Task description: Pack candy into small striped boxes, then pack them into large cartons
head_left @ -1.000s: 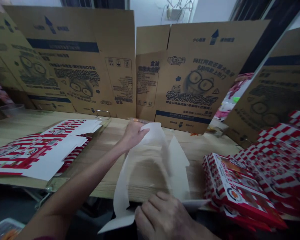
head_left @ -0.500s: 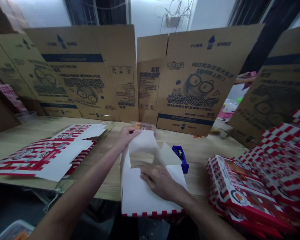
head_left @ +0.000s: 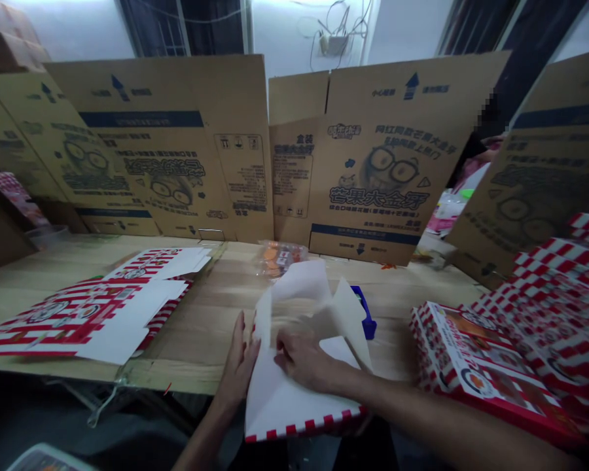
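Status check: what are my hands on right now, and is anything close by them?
Left hand against the side of the half-folded white carton. Right hand pressing on its inner panel. Blue tape dispenser just behind the flaps; stacked red-and-white boxes to the right.

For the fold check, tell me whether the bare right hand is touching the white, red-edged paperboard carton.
Touching: the head view shows the right hand lying on the white inside of the red-edged paperboard carton, with no gap between them.

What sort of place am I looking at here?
Probably a small packing workshop: flattened cartons stand along a wooden table, flat printed box blanks lie on it, and finished red-and-white boxes are stacked at right.
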Available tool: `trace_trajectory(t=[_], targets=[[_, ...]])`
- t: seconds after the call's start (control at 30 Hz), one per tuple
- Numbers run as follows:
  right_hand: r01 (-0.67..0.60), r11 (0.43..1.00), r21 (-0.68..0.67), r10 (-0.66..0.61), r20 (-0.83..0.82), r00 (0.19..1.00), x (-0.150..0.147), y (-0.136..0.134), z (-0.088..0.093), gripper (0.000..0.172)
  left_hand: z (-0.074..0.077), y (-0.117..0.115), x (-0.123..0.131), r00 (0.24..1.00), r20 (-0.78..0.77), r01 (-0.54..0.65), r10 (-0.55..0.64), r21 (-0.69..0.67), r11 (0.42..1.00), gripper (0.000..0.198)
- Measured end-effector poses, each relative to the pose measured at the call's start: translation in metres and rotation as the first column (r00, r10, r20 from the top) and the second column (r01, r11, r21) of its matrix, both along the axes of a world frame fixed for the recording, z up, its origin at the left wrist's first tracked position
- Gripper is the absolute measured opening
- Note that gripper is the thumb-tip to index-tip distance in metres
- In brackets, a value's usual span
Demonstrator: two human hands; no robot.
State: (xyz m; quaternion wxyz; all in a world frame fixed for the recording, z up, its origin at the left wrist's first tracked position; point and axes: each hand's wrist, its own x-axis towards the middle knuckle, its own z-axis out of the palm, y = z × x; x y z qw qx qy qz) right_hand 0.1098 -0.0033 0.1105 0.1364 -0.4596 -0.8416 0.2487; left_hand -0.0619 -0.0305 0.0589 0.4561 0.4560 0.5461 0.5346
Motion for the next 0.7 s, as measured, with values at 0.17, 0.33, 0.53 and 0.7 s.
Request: trace_trajectory(t=[0.17,0.33,0.53,0.7], targets=[[0.115,0.989,-0.098,-0.140,-0.306,0.942,0.005,0.011,-0.006,0.025,0.023,0.015,0.003,0.941,-0.337,0.036,0.032,0.193,0.981,0.069],[0.156,0.976,-0.151,-0.200,-0.338,0.920,0.012,0.015,-0.006,0.038,0.018,0.028,0.008,0.771,-0.631,0.128,0.083,0.280,0.951,0.063],[-0.036,0.934,0.355,0.118,-0.210,0.971,0.031,-0.024,0.036,0.036,0.020,0.025,0.013,0.555,-0.831,0.190,0.040,0.173,0.966,0.048],[0.573,0.642,0.510,-0.093,-0.690,0.718,0.101,-0.037,0.051,0.025,0.026,0.021,0.011,0.551,-0.834,0.224,0.000,0.148,0.963,0.043]])
